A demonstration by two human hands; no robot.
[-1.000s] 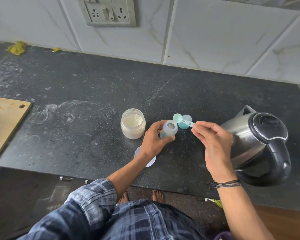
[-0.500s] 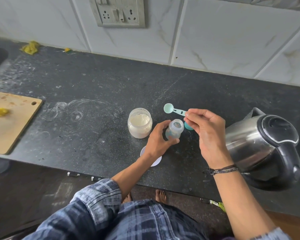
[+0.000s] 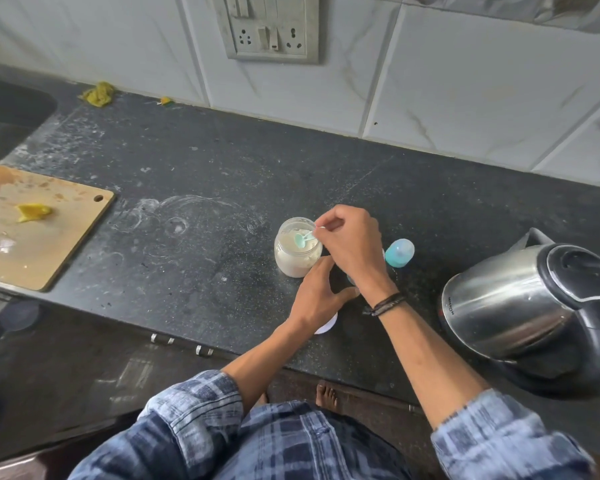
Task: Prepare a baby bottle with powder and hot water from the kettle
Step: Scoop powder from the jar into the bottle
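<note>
From the head view, my right hand (image 3: 352, 244) pinches the scoop (image 3: 300, 240), its bowl dipped in the powder jar (image 3: 291, 263). My left hand (image 3: 317, 296) curls by the bottle, hidden under my wrist; I cannot tell its grip. Scooping seems underway; the kettle (image 3: 520, 299) water remains.

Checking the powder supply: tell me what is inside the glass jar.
Pale powder fills much of the jar, and the bowl of the teal scoop dips into it, its handle pinched by fingers of the right hand. The powder under the bowl is covered.
</note>
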